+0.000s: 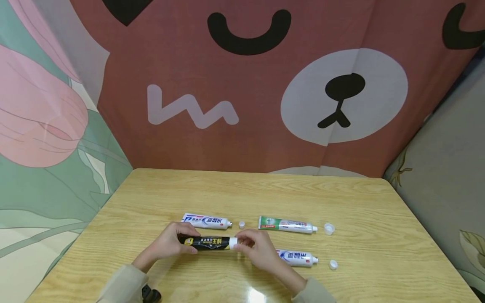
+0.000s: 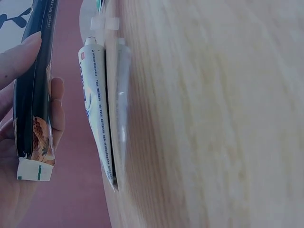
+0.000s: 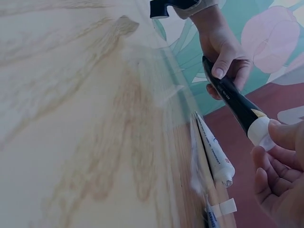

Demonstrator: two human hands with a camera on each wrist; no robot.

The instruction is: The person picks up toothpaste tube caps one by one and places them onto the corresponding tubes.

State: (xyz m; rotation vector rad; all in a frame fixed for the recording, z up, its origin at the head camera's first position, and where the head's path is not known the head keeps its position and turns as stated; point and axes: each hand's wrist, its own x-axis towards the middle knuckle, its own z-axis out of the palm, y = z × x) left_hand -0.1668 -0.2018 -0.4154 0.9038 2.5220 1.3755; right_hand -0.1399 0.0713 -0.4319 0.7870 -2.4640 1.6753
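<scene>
A black toothpaste tube with yellow lettering is held above the table, lying sideways. My left hand grips its tail end, thumb on the near side; the left wrist view shows the pale crimped end beyond the fingers. My right hand pinches the white cap at the other end between thumb and fingers. The cap sits on the tube's neck. Behind the black tube lies a blue-and-white toothpaste tube. Another blue-and-white tube is partly hidden behind my right hand.
A green-and-white toothpaste tube lies at the back right. Three loose white caps rest beside the uncapped tubes: a small cap, a larger cap and a front cap. Patterned cloth hangs behind the wooden table.
</scene>
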